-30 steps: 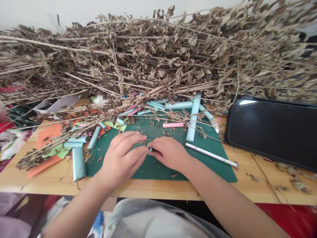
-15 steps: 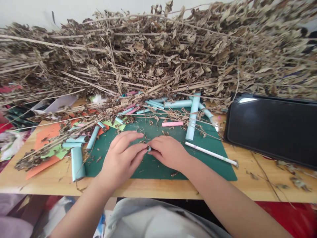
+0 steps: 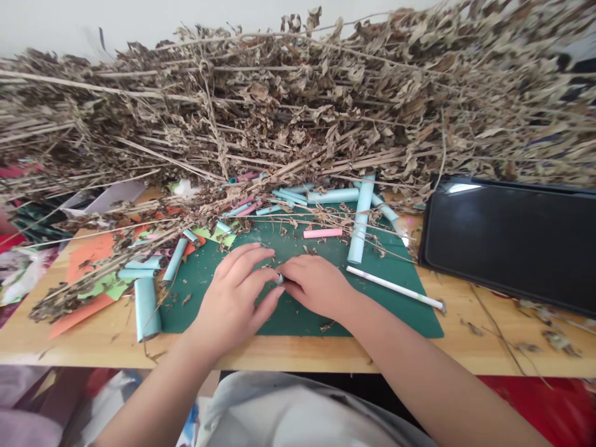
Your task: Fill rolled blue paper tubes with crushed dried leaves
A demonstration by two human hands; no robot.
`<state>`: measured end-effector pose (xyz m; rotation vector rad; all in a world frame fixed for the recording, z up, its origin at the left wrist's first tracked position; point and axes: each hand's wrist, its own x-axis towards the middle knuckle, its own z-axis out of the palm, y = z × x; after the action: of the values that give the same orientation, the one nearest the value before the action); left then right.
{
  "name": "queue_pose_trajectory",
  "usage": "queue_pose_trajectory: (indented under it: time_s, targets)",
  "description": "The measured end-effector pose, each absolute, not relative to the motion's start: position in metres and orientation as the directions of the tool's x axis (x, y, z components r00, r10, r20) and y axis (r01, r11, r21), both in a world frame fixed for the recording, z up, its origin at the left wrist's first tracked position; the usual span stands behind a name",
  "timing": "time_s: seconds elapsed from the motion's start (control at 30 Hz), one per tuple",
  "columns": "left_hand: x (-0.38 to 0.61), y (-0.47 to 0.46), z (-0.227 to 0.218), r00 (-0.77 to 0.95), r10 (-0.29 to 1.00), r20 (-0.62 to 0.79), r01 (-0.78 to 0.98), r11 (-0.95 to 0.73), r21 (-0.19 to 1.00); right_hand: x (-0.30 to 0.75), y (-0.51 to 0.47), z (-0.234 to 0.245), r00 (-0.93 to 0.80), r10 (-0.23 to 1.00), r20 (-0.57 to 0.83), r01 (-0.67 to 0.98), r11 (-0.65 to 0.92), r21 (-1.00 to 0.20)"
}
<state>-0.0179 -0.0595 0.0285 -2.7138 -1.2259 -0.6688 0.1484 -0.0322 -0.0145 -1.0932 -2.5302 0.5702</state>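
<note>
Over the green cutting mat (image 3: 298, 326), a small blue paper tube (image 3: 280, 279) sits between my two hands, one end showing and the rest covered by fingers. My right hand (image 3: 319, 285) is closed round it, thumb below and fingers above. From the other side, my left hand (image 3: 237, 288) has thumb and index finger at the tube's end, its other fingers curved and lifted. Crumbs of dried leaf lie about the hands. Just behind them is a pink paper tube (image 3: 323, 233).
Dried leafy stalks (image 3: 279, 105) are heaped across the back. A large blue tube (image 3: 361, 220) leans at the mat's right, near a white stick (image 3: 395, 288). A black tablet (image 3: 512, 242) lies at right. Blue tubes (image 3: 148, 307) and orange paper (image 3: 90, 254) are at left.
My left thumb and fingers have spread somewhat, and the hand has shifted slightly right. My right hand keeps its place on the blue tube.
</note>
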Motion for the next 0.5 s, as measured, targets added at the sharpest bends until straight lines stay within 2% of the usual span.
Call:
queue_pose_trajectory:
  time_s: [0.1, 0.23, 0.43, 0.5]
  targets:
    - [-0.018, -0.060, 0.033, 0.592, 0.697, 0.404, 0.736, -0.672, 0.080, 0.148, -0.032, -0.015, -0.660, 0.739, 0.134, 0.611, 0.632, -0.477]
    - [-0.022, -0.059, 0.032, 0.571, 0.648, 0.504, 0.719, -0.691, 0.073, 0.148, -0.032, -0.015, -0.663, 0.738, 0.127, 0.609, 0.630, -0.483]
    - [-0.024, -0.057, 0.026, 0.511, 0.690, 0.513, 0.700, -0.681, 0.217, 0.149, -0.032, -0.016, -0.667, 0.735, 0.127, 0.612, 0.636, -0.469]
    - [-0.025, -0.058, 0.024, 0.521, 0.668, 0.532, 0.680, -0.701, 0.214, 0.149, -0.031, -0.016, -0.669, 0.733, 0.126, 0.611, 0.638, -0.468]
